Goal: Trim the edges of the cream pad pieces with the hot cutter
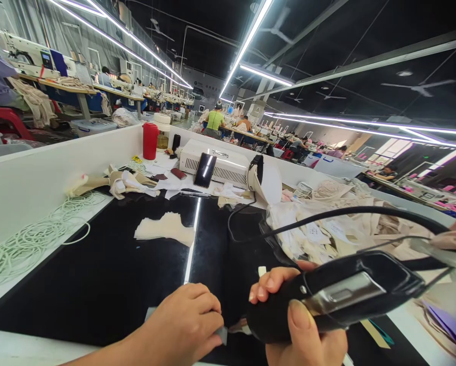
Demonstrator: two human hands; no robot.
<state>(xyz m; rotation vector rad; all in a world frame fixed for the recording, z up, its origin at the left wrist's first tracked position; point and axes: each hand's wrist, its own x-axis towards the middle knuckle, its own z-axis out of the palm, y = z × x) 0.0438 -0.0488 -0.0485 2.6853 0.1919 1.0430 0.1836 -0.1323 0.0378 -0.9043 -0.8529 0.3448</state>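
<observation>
My right hand (304,325) grips a black hand-held iron (338,295) with a metal plate on its side; its black cable (327,216) arcs up and off to the right. My left hand (185,325) is curled, pinching a small grey piece (222,334) flat on the black worktop (98,274), right beside the iron's tip. A cut piece of cream fabric (165,227) lies further out on the worktop.
A white wall (40,175) bounds the left side, with coiled white cord (33,236) below it. A heap of cream fabric pieces (338,229) lies to the right. Further back stand a white machine (212,165), a phone (205,170) and a red cup (150,141). People work at distant tables.
</observation>
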